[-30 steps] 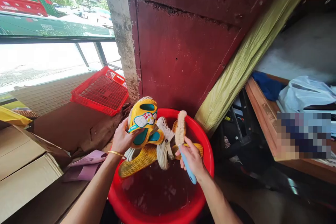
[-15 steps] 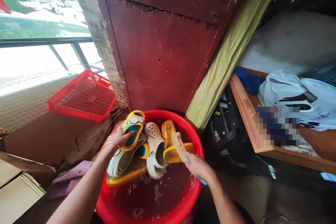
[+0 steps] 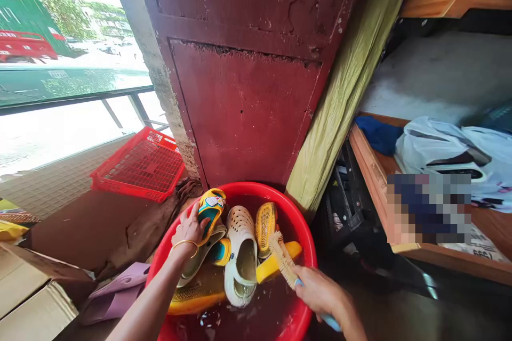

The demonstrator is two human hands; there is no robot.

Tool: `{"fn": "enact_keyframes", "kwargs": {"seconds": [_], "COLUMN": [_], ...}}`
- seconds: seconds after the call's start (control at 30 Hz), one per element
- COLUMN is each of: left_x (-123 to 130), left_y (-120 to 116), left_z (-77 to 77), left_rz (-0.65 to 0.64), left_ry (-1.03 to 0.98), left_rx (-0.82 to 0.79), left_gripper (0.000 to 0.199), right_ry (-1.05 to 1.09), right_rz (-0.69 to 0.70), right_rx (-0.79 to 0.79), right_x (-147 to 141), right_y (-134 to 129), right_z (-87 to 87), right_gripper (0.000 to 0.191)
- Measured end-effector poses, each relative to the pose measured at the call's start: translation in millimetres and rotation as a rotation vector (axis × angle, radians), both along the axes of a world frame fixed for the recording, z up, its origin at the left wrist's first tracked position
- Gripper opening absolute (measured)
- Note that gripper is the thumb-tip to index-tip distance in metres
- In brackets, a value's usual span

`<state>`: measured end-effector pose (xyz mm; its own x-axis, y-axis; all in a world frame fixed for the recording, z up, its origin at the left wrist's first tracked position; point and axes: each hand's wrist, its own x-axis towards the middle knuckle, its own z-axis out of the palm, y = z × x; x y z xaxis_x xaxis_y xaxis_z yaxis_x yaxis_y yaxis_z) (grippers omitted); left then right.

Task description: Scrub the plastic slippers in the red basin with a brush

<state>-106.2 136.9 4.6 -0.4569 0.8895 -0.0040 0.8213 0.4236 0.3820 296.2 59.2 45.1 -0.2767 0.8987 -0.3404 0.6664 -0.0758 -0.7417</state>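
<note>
My left hand (image 3: 189,229) is closed on a small yellow and teal sandal (image 3: 212,213) above the left side of a red tub (image 3: 296,203). My right hand (image 3: 320,290) grips the blue handle of a brush (image 3: 283,261), whose pale bristles are over the tub's right side. Dark water fills the tub. A white clog (image 3: 242,256) rests in the middle, with another clog (image 3: 196,264) partly under my left hand. Yellow footwear (image 3: 265,226) lies to the right, near a yellow slipper (image 3: 276,265) by the bristles. Another large yellow slipper (image 3: 196,301) is partly in the water.
A red basket (image 3: 140,165) lies at the left on cardboard, with purple slippers (image 3: 120,290) nearer me. The maroon door (image 3: 248,112) stands behind the tub. A wooden shelf (image 3: 376,186) with plastic bags (image 3: 436,144) is on the right.
The view has tilted up, so the tub sits lower. My right hand and the brush have moved down and right. The yellow slipper beside the brush has turned. Both hands keep their hold.
</note>
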Motion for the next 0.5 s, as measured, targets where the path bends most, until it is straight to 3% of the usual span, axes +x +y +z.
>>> {"fn": "enact_keyframes", "kwargs": {"seconds": [0.13, 0.3, 0.4, 0.5], "left_x": [-6.2, -9.0, -2.5, 6.2], "left_y": [-15.1, -21.9, -36.2, -59.1], "left_z": [6.4, 35.8, 44.7, 37.7], "left_rz": [-0.005, -0.042, -0.016, -0.035], "left_ry": [0.027, 0.114, -0.009, -0.146], "left_rx": [-0.061, -0.005, 0.187, 0.399], "left_gripper": [0.067, 0.063, 0.055, 0.051], "right_ry": [-0.16, -0.163, -0.081, 0.014], "right_rz": [0.067, 0.134, 0.086, -0.029], "right_rx": [-0.072, -0.104, -0.084, -0.042], "right_x": [3.9, 4.7, 5.8, 5.1], "right_y": [-19.1, -48.4, -64.6, -74.3], "right_z": [17.3, 39.7, 37.1, 19.2], "right_gripper": [0.043, 0.048, 0.054, 0.058]}}
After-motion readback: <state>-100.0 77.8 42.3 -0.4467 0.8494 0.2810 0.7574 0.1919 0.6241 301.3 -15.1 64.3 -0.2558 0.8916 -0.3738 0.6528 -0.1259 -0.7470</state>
